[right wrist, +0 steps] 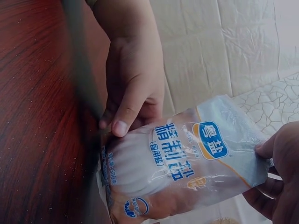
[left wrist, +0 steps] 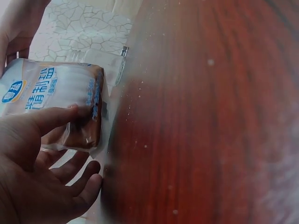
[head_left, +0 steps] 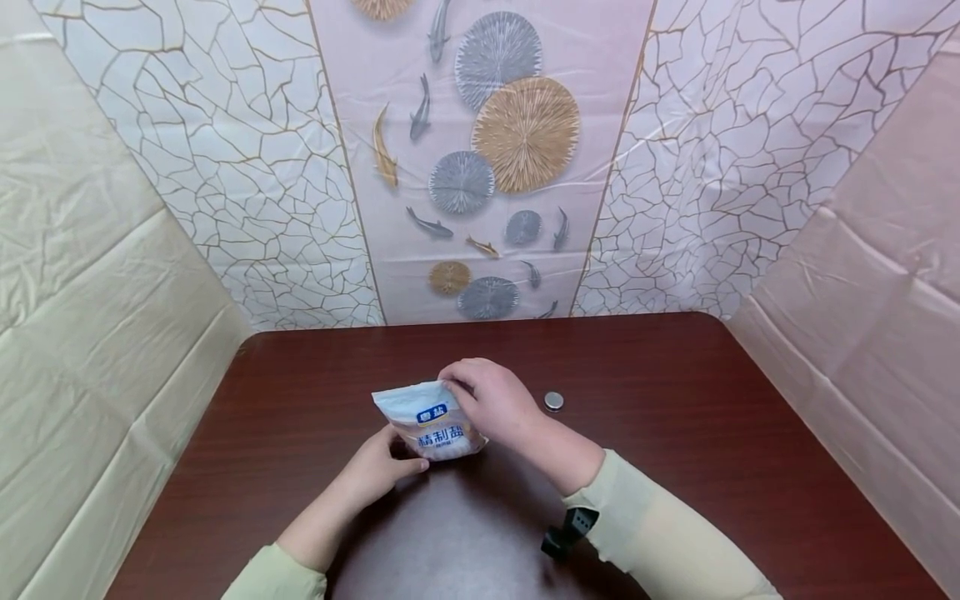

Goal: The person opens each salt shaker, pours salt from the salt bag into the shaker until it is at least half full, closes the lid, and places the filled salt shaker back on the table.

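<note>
Inside the table's edges (head_left: 360,337), my right hand (head_left: 497,403) is pinching the bag (head_left: 441,435) high; my left hand (head_left: 375,468) is gripping low, likely steadying.

Head view: dark reddish worktop (head_left: 300,375) across lower half; small silvery disc (head_left: 553,402) right of centre. Fish-patterned backdrop (head_left: 525,133) top centre; creased pale cloth (head_left: 90,350) down left edge.
</note>
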